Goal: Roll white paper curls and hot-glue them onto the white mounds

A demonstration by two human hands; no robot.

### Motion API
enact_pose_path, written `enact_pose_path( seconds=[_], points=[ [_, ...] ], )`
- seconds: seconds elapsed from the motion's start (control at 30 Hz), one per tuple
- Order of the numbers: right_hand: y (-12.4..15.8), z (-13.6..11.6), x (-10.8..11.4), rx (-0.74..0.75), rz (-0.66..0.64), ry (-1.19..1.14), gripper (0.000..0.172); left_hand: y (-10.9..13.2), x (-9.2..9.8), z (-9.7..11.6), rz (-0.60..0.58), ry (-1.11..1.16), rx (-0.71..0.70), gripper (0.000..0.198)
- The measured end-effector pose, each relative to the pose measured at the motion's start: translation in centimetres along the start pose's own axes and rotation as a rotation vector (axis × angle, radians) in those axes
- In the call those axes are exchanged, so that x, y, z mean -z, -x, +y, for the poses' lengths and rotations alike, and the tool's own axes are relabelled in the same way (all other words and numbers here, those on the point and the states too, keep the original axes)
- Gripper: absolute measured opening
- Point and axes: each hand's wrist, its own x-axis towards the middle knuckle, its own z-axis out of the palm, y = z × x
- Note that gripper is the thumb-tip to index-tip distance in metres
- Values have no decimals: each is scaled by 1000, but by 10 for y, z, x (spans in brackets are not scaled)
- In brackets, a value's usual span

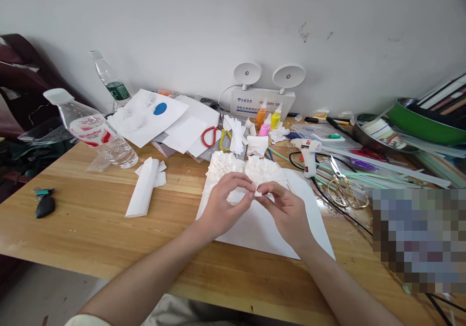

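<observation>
My left hand (223,203) and my right hand (286,209) meet over a large white sheet (265,231) on the wooden table (91,229). Both pinch a small white paper piece (257,193) between fingertips and thumbs. Just behind the hands the sheet carries a patch of many small crumpled white paper bits (240,166). A folded white paper strip (143,193) lies to the left of the sheet.
Two plastic water bottles (95,131) lie at the left, with loose white papers (153,114) behind. Red and yellow scissors (217,136), small glue bottles (267,119), a white glue gun (308,156) with black cord and gold scissors (344,190) sit behind and right. A green bowl (422,122) is far right.
</observation>
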Motion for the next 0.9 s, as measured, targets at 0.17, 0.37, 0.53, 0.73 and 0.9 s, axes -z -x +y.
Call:
enact_pose_path(
  seconds=[0.17, 0.37, 0.53, 0.73, 0.9],
  points=[
    [0, -1, 0, -13, 18, 8, 6, 0, 1, -1, 29, -50, -21, 8],
    [1, 3, 0, -37, 133, -8, 13, 1, 0, -1, 10, -33, -70, 8],
    [1, 5, 0, -16, 150, 14, 13, 2, -2, -3, -7, -10, -79, 10],
    [1, 3, -1, 47, 120, 2, 8, 1, -2, -6, -7, -8, -40, 9],
    [1, 4, -1, 40, 140, -12, 10, 1, -2, -4, -42, 25, -11, 10]
  ],
)
